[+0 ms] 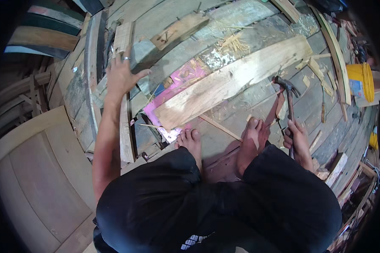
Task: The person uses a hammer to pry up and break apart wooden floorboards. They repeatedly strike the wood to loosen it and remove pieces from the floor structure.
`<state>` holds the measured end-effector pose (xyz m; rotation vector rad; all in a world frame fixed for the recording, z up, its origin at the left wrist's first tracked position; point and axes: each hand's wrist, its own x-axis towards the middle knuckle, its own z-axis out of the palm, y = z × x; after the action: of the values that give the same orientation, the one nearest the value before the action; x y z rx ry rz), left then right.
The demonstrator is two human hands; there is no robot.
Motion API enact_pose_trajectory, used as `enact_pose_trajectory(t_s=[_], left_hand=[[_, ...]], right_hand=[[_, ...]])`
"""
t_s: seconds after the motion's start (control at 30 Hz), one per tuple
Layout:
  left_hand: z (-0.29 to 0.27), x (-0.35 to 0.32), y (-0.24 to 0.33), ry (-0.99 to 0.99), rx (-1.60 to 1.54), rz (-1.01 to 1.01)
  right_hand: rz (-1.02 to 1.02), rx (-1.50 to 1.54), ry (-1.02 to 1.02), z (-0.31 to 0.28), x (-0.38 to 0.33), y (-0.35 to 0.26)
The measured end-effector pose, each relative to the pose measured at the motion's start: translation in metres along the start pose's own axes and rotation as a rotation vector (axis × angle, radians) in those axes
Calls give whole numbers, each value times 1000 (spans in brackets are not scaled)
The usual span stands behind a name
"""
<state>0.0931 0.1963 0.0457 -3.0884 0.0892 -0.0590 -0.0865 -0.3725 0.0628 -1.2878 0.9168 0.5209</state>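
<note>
Here, the left hand (122, 77) spreads open by a plank (123, 37); the right hand (298, 137) grips a hammer (290, 103).

The head camera (a fisheye) faces down toward floorboards (236, 111).

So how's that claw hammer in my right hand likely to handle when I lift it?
The claw hammer will probably feel top-heavy, as its chunky dark head sits on a slim handle. It should stay stiff, since that handle looks straight.
</note>
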Motion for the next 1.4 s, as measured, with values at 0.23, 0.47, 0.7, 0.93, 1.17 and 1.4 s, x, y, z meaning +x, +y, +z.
enact_pose_trajectory(t_s=[0.23,0.47,0.7,0.93,1.17,1.4], left_hand=[[12,7,2,39,-34,-67],[-13,-15,17,116,-76,133],[-20,-25,39,527,-116,441],[-11,-22,41,335,-214,491],[-13,30,13,-64,-355,558],[-3,38,12,-40,-340,530]], right_hand=[[36,-19,32,3,0,1],[64,-90,73,-10,7,19],[47,-164,103,-16,25,40],[25,-205,102,-15,27,42],[50,-225,75,-19,21,30],[9,-219,44,-15,-7,-23]])
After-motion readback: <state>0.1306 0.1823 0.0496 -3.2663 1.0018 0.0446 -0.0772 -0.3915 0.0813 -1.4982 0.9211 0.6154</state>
